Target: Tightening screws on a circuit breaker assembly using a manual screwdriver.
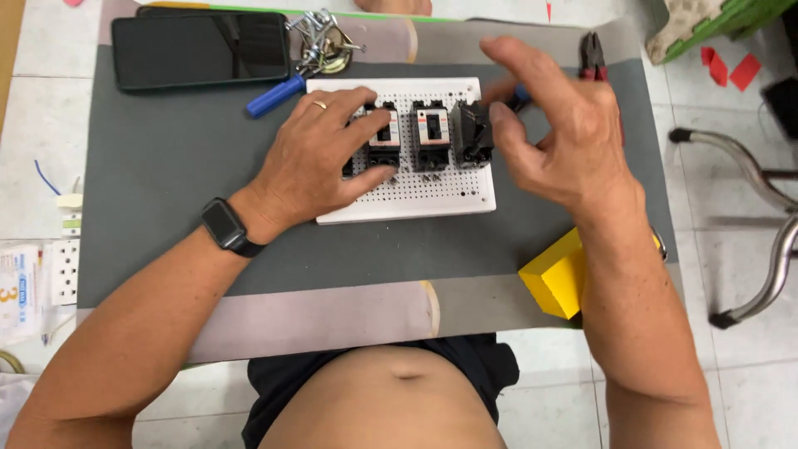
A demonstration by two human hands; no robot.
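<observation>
A white perforated board [432, 195] lies on a grey mat [166, 183] and carries three black circuit breakers in a row. My left hand [320, 158], with a ring and a black wrist watch, rests on the board's left part with its fingers around the left breaker [384, 143]. The middle breaker [432, 133] stands free. My right hand [557, 125] hovers at the board's right edge, fingers spread, thumb touching the right breaker [475, 133], which sits tilted. A blue-tipped tool partly shows behind this hand.
A black phone [199, 48], a blue-handled screwdriver [274, 96] and a metal clamp stand [320, 41] lie at the back left. Red-handled pliers [592, 56] are at the back right, a yellow box [555, 278] at the front right. White sockets [65, 270] sit left; chair legs [765, 241] right.
</observation>
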